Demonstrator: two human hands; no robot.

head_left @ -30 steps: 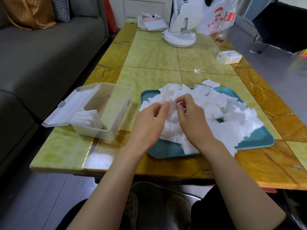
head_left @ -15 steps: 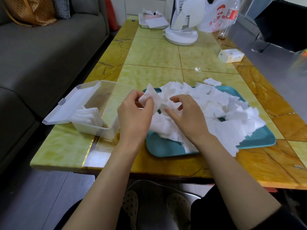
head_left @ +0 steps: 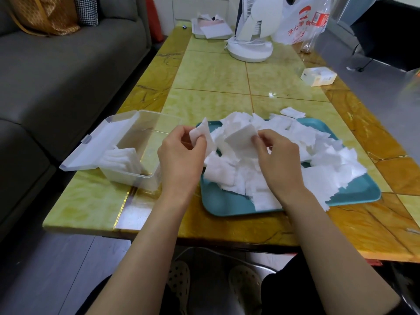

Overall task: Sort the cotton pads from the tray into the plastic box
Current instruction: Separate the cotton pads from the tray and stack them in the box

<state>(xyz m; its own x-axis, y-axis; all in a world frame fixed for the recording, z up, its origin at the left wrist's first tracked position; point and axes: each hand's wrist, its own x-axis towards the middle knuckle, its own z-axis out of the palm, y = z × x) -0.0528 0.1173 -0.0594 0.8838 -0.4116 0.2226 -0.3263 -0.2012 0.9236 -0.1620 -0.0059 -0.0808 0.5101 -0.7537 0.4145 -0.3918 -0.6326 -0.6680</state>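
Gathering pads looked the step in hand: the left hand (head_left: 181,155) pinched one cotton pad (head_left: 199,134), the right hand (head_left: 279,162) a second pad (head_left: 241,138), above the heaped tray (head_left: 227,206). Next probably called for carrying both left into the open plastic box (head_left: 129,179).

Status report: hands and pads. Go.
Left hand pinches a cotton pad; right hand pinches a second pad. Pile on tray. Plastic box open, path unobstructed.

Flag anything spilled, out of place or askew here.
One cotton pad lies on the table just past the far rim of the tray, apart from the pile. At the near right corner, pads overhang the tray's rim and could slip off. Nothing else stands out.
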